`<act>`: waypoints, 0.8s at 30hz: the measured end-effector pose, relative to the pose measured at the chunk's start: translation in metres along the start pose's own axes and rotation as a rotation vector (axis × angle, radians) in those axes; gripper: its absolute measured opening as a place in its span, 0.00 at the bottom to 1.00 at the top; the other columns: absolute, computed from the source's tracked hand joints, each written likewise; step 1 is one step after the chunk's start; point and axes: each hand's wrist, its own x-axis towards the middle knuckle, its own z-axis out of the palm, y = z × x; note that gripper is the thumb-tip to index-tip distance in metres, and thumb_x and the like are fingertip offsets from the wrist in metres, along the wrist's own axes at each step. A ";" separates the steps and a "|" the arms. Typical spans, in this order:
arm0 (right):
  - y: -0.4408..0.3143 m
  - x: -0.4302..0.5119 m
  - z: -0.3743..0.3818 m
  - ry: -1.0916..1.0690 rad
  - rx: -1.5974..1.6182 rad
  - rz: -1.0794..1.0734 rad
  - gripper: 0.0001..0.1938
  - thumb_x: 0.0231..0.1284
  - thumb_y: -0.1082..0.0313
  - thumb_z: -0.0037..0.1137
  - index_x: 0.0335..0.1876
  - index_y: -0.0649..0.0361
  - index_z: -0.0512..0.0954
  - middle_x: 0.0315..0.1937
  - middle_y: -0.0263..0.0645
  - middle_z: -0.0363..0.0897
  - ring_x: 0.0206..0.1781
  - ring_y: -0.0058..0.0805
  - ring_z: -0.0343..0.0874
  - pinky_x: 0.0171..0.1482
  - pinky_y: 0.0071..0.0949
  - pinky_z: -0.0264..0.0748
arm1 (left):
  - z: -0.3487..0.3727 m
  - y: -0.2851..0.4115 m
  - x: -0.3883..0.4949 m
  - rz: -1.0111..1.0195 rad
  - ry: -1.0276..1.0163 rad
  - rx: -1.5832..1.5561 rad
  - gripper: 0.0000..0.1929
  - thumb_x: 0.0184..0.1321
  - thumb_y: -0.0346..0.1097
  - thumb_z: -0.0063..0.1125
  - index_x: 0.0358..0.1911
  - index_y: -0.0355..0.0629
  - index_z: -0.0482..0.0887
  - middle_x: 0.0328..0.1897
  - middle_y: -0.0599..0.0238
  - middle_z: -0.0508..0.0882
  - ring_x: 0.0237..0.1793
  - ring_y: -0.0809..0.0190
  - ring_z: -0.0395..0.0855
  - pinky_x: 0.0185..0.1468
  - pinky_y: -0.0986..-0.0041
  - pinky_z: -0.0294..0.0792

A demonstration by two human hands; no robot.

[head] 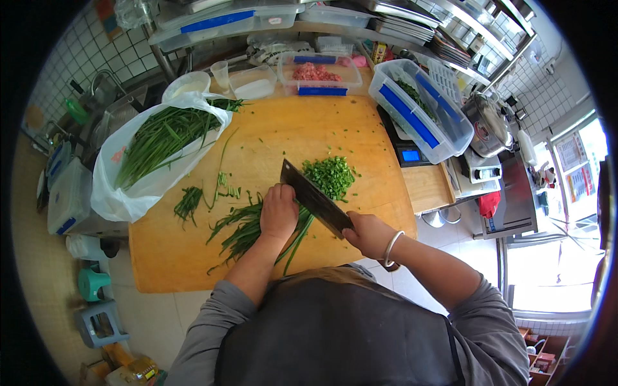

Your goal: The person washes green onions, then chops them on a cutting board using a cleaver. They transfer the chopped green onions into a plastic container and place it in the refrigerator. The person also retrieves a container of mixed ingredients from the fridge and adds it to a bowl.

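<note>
My right hand (372, 235) grips the handle of a dark-bladed cleaver (316, 199), which slants across the middle of the wooden board (381, 212). Just left of the blade, my left hand (280, 211) presses a bunch of long green garlic chives (241, 230), fingers curled over it. Beyond the blade lies a heap of finely cut chives (333, 176). A small clump of dark green ends (189, 202) and some short pale stem pieces (227, 188) lie to the left. The cutting edge and the chives under it are hidden.
A white plastic bag (108, 188) of whole chives (164, 137) covers the board's left side. Behind the board stands a lidless tub (322, 91) of minced meat (316, 72). At right, a clear bin (425, 130) with cut greens rests on a digital scale (410, 155).
</note>
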 end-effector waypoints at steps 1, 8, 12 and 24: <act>0.001 -0.002 -0.001 0.015 0.030 -0.079 0.14 0.59 0.62 0.45 0.42 0.66 0.68 0.32 0.58 0.77 0.39 0.56 0.76 0.43 0.46 0.71 | 0.001 0.000 -0.001 -0.016 -0.010 0.008 0.10 0.46 0.25 0.52 0.33 0.41 0.71 0.34 0.57 0.71 0.42 0.50 0.69 0.48 0.63 0.63; 0.001 0.043 0.037 0.215 0.091 -0.122 0.16 0.59 0.60 0.46 0.42 0.68 0.68 0.33 0.59 0.77 0.41 0.57 0.75 0.44 0.46 0.71 | 0.005 -0.009 0.002 -0.112 0.004 -0.131 0.05 0.54 0.26 0.50 0.35 0.38 0.72 0.35 0.55 0.74 0.40 0.50 0.73 0.45 0.63 0.66; 0.017 0.040 0.025 0.254 0.236 -0.058 0.18 0.59 0.60 0.47 0.45 0.69 0.68 0.33 0.60 0.76 0.40 0.57 0.75 0.44 0.45 0.71 | -0.006 -0.024 0.026 -0.376 -0.067 -0.468 0.08 0.63 0.34 0.47 0.38 0.36 0.76 0.32 0.58 0.80 0.34 0.58 0.78 0.39 0.70 0.69; -0.004 -0.001 0.014 0.037 -0.002 -0.125 0.13 0.60 0.63 0.43 0.41 0.68 0.68 0.33 0.59 0.76 0.39 0.56 0.76 0.44 0.46 0.71 | -0.012 -0.015 -0.018 0.125 -0.018 0.045 0.06 0.52 0.28 0.53 0.34 0.40 0.78 0.36 0.57 0.74 0.43 0.50 0.70 0.49 0.61 0.64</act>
